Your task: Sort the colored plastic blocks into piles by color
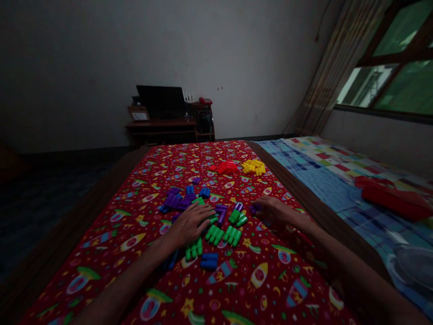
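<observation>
My left hand (189, 222) lies over a mixed heap of plastic toy blocks, its fingers stretched out and partly covering green blocks (199, 201). Beyond it are purple blocks (176, 199) and blue blocks (204, 192). Closed around a small purple block (256, 208), my right hand (272, 208) is low over the red cloth, right of the heap. Between the hands sit an L-shaped purple block (221, 214) and several green blocks (232, 235). Nearer to me is a blue block (209, 261).
Farther back on the patterned red cloth (260, 275) are a red block pile (227, 167) and a yellow block pile (253, 167). A bed with a red bag (395, 196) and a fan-like round object (414, 264) is at right. A monitor (161, 101) stands by the wall.
</observation>
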Available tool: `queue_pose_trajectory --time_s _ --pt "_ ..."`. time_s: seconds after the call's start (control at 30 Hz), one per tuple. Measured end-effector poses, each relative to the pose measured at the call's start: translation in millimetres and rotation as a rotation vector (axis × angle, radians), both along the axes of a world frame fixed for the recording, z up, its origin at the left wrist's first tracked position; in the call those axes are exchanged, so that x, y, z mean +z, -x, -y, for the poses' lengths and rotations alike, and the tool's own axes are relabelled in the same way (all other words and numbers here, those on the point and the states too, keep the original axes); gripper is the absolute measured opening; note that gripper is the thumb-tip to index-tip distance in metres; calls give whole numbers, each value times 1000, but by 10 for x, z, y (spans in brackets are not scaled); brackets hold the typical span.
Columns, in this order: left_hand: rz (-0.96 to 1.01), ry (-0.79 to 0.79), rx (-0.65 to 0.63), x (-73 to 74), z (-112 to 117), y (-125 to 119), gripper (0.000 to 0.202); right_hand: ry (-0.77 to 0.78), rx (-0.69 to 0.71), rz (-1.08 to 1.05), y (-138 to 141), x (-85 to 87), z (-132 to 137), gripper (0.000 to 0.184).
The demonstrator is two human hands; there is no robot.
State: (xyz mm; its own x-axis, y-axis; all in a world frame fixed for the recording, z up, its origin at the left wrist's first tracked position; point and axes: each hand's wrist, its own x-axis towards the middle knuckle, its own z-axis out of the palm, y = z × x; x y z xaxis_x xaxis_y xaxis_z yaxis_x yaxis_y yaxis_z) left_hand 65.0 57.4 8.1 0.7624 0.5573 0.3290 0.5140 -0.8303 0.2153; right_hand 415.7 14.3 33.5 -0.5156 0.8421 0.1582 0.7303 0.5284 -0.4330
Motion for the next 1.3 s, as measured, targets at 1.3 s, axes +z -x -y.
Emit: queue_pose_trajectory --time_s 1.3 --pt "127 6 -2 21 16 49 32 -303 -709 -261 -317 -359 -622 26"
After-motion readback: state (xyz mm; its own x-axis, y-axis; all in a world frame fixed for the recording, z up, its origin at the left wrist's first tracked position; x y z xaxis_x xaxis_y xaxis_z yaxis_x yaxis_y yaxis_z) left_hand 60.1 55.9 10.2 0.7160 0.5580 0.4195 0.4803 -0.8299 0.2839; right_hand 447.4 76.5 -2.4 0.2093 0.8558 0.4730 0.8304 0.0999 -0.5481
